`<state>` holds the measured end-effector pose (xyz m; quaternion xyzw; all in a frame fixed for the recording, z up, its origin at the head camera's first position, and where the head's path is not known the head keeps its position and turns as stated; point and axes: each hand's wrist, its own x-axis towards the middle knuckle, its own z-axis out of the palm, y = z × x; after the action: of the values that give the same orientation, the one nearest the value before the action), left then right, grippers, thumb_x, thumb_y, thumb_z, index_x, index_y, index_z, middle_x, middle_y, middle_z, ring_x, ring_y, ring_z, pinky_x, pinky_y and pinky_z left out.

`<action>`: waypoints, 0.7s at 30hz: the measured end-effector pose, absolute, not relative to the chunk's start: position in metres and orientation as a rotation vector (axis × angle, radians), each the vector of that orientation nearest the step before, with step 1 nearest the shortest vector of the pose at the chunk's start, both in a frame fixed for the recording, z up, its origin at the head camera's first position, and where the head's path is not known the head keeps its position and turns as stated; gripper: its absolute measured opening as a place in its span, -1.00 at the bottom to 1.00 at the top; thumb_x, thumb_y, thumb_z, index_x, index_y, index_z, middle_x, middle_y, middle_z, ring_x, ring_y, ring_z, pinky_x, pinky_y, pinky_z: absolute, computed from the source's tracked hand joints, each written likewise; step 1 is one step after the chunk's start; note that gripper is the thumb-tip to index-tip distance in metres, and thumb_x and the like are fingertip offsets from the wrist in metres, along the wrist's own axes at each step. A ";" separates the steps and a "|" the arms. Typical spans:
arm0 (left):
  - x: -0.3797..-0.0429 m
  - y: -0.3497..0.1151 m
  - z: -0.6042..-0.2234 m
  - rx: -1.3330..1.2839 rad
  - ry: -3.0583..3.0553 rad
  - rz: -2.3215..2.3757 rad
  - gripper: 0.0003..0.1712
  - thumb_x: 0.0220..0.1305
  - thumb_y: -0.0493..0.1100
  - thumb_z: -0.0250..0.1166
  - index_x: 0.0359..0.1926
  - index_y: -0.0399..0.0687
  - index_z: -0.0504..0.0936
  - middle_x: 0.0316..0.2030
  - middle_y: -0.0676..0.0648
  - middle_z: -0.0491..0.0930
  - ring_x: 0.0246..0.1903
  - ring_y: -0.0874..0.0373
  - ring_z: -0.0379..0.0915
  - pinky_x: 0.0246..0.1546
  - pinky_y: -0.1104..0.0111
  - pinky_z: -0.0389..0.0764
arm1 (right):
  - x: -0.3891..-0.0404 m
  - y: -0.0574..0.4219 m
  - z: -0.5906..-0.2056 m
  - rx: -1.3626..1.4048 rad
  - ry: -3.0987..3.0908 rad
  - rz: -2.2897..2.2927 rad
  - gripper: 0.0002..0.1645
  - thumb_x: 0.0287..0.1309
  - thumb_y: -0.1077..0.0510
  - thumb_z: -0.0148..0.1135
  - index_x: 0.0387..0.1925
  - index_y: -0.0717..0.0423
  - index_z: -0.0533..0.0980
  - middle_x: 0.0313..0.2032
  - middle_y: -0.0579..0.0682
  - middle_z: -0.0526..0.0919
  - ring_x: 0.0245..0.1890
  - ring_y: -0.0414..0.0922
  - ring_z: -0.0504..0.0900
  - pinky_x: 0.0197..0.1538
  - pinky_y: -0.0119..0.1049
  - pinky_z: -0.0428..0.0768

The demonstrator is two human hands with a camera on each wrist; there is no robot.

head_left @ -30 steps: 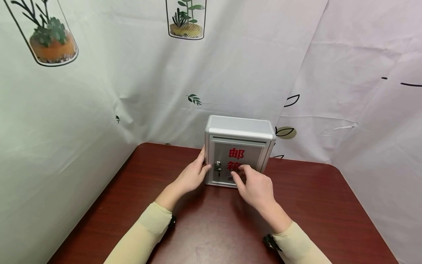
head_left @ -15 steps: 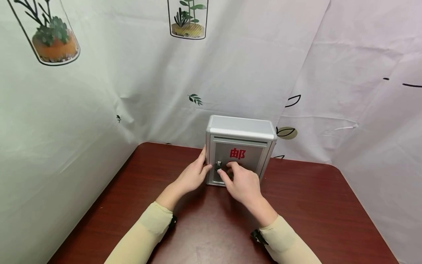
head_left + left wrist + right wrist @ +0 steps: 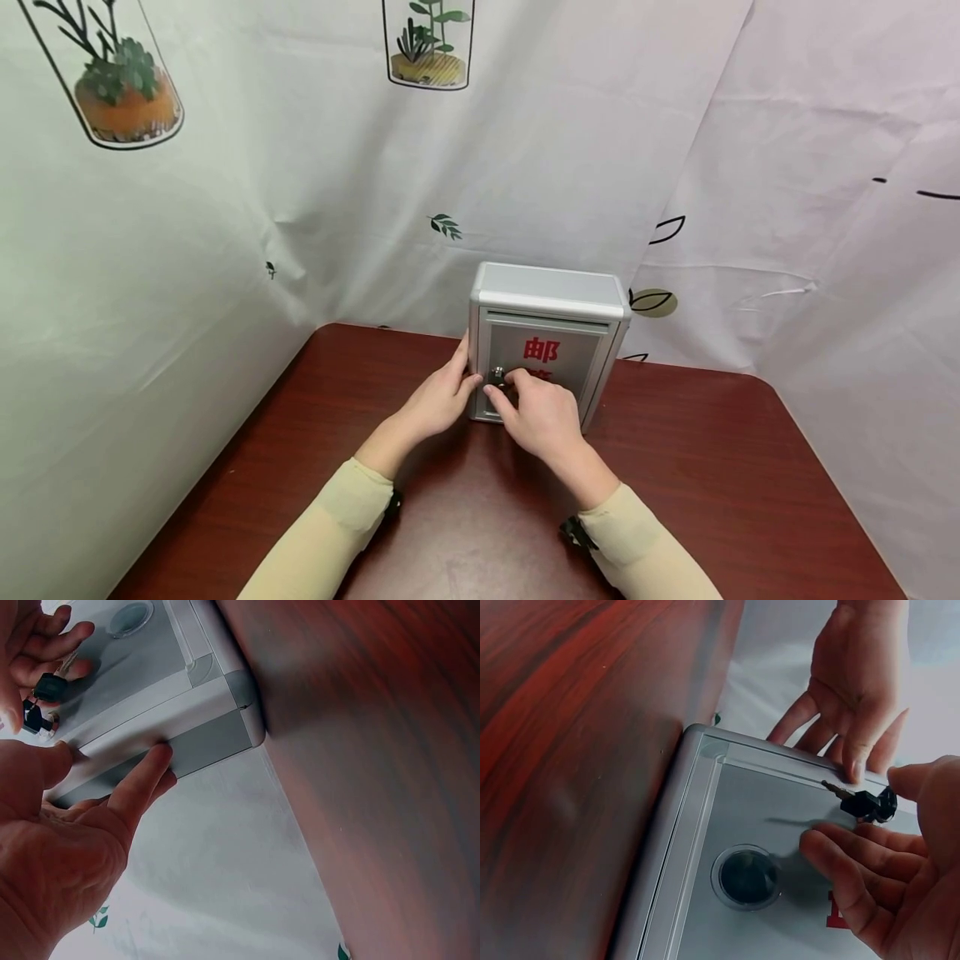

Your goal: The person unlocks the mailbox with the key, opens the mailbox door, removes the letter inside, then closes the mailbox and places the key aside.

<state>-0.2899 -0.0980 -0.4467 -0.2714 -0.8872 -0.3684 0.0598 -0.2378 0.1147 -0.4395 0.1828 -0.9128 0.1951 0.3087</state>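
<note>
Tabletop (image 3: 712, 475) spreads before the metal box (image 3: 553, 331), left hand (image 3: 441, 400) touching its edge.

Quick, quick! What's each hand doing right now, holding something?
Left hand: open, resting against the silver box.
Right hand: at the keys; cannot tell whether it's pinching them.

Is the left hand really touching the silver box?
Touching. The left wrist view shows it: the left hand has its fingers laid against the side of the silver box.
</note>
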 end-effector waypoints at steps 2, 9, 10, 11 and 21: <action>-0.289 -0.099 -0.446 -0.824 -2.689 -1.114 -0.02 0.77 -0.11 0.18 0.86 0.11 -0.26 0.62 -0.30 0.36 0.41 -0.18 0.55 0.37 -0.12 0.58 | -0.237 0.113 -0.438 0.482 -2.423 0.505 -0.55 0.45 -0.21 0.47 -0.14 0.12 0.74 -0.46 -0.02 0.79 -0.57 0.01 0.70 -0.53 0.03 0.64; -0.290 -0.102 -0.447 -0.822 -2.712 -1.120 -0.04 0.78 -0.09 0.15 0.86 0.15 -0.26 0.62 -0.29 0.36 0.44 -0.19 0.53 0.41 -0.13 0.54 | -0.237 0.108 -0.436 0.467 -2.469 0.462 -0.55 0.49 -0.19 0.45 -0.12 0.14 0.74 -0.44 0.01 0.80 -0.54 0.05 0.73 -0.49 0.04 0.68; -0.290 -0.102 -0.446 -0.823 -2.717 -1.122 -0.04 0.79 -0.09 0.15 0.86 0.14 -0.25 0.62 -0.30 0.36 0.44 -0.20 0.52 0.42 -0.14 0.53 | -0.237 0.108 -0.436 0.468 -2.474 0.460 -0.55 0.50 -0.19 0.44 -0.11 0.15 0.73 -0.44 0.01 0.80 -0.55 0.06 0.73 -0.50 0.04 0.68; -0.290 -0.103 -0.446 -0.823 -2.722 -1.123 -0.05 0.79 -0.09 0.14 0.86 0.13 -0.25 0.61 -0.30 0.36 0.45 -0.20 0.51 0.42 -0.14 0.52 | -0.237 0.108 -0.436 0.470 -2.478 0.456 -0.54 0.50 -0.19 0.43 -0.10 0.16 0.73 -0.44 0.02 0.80 -0.55 0.06 0.73 -0.50 0.04 0.68; -0.290 -0.106 -0.447 -0.828 -2.725 -1.141 -0.10 0.79 -0.09 0.12 0.85 -0.02 -0.18 0.61 -0.35 0.34 0.52 -0.25 0.41 0.49 -0.16 0.45 | -0.235 0.104 -0.436 0.463 -2.479 0.449 -0.55 0.54 -0.16 0.41 -0.11 0.19 0.71 -0.48 0.03 0.76 -0.58 0.08 0.71 -0.54 0.04 0.66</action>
<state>-0.2897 -0.1058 -0.4466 -0.2698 -0.8875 -0.3717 0.0365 -0.2354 0.1040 -0.4362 0.1731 -0.9275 0.1678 0.2858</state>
